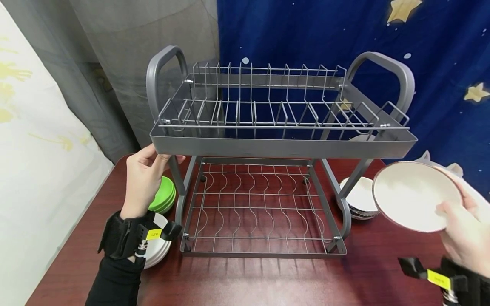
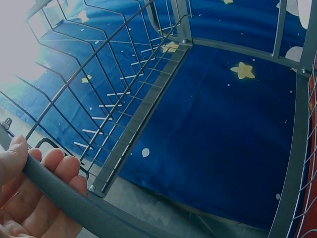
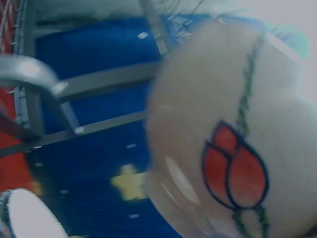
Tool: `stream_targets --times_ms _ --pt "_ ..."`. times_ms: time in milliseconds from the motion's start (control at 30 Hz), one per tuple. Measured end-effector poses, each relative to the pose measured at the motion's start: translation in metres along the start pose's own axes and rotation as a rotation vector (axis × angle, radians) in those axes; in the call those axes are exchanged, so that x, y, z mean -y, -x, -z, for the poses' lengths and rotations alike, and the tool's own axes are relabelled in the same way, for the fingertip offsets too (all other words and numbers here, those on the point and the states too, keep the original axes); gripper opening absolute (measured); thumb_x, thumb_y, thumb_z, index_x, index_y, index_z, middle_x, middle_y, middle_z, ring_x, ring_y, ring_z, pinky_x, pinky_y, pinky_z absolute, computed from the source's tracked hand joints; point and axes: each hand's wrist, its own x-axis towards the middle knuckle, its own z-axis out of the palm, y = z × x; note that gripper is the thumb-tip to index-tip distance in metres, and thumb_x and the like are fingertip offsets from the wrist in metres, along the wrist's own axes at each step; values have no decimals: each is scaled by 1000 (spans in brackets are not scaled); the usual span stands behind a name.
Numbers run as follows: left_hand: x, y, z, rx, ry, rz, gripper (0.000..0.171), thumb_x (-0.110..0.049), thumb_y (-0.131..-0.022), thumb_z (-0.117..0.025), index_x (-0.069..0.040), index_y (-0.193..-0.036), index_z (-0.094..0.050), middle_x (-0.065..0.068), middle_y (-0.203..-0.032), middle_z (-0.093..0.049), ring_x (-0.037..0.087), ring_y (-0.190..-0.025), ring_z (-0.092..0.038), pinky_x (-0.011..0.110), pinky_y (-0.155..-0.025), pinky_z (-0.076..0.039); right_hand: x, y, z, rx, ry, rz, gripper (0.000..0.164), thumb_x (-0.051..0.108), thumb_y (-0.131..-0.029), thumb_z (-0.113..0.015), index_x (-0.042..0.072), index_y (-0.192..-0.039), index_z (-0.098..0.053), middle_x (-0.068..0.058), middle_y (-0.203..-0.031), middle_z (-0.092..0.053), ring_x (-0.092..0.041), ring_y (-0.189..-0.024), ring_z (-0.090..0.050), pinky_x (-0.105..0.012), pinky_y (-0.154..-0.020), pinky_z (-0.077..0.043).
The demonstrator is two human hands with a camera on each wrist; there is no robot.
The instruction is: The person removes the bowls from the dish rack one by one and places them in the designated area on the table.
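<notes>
A grey two-tier dish rack (image 1: 283, 147) stands on the table, its wire tiers holding no dishes. My left hand (image 1: 143, 178) grips the left end of the upper tier; in the left wrist view the thumb and curled fingers (image 2: 67, 166) wrap a grey bar. To the right of the rack, my right hand (image 1: 465, 229) holds a white bowl (image 1: 411, 195) by its right edge, thumb over the rim. The bowl is tilted, its inside facing the head camera. Its outside, with a red flower bud (image 3: 235, 171) and green stems, fills much of the right wrist view.
Green bowls (image 1: 163, 193) and white plates (image 1: 158, 246) sit left of the rack, partly behind the left arm. Stacked white bowls (image 1: 360, 193) stand by its right leg. The reddish-brown table (image 1: 268, 280) extends in front; a blue star curtain (image 1: 298, 34) hangs behind.
</notes>
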Motion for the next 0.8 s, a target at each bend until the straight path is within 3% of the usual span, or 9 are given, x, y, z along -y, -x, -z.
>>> stream_targets --times_ms 100,267,333,433,633,800 --pt "0 0 1 21 -26 -4 20 -7 -89 -59 -1 -106 -67 -1 -78 -69 11 -75 -67 22 -77 -53 -18 -15 0 -162 -75 -64 75 -24 -69 -7 -2 -126 -49 -10 -122 -54 -15 -108 -54 -18 -67 -53" --pt "0 0 2 20 -55 7 20 -8 -89 -59 0 -106 -67 -2 -78 -69 11 -76 -67 22 -78 -53 -51 -36 -4 -434 116 -292 76 -19 -71 -10 3 -140 -32 -7 -142 -33 -13 -129 -30 -13 -86 -43" --pt "0 1 2 3 -56 12 21 -8 -89 -59 0 -106 -67 -3 -79 -69 11 -75 -67 22 -76 -53 -65 -41 -7 -512 187 -325 77 -18 -69 -9 1 -141 -29 -9 -143 -31 -14 -129 -30 -14 -95 -37" --pt "0 1 2 -13 -60 11 21 -8 -88 -60 0 -107 -67 -4 -79 -69 11 -73 -67 22 -75 -53 -84 -42 -11 -580 283 -305 73 -17 -71 -11 -1 -138 -34 -13 -138 -37 -16 -124 -38 -20 -103 -32" --pt "-1 2 3 -27 -31 17 18 -6 -88 -59 -2 -103 -69 1 -76 -68 12 -72 -67 23 -74 -54 -106 -38 -13 -634 513 -332 60 -9 -82 -18 4 -138 -38 -12 -140 -38 -12 -120 -42 -22 -104 -32" --pt "4 -1 -4 -30 -5 3 16 -5 -88 -59 -4 -100 -69 7 -74 -68 16 -72 -67 27 -74 -55 -112 -35 -3 -690 583 -348 57 -7 -85 -20 5 -136 -43 -10 -134 -44 -8 -113 -47 -21 -100 -36"
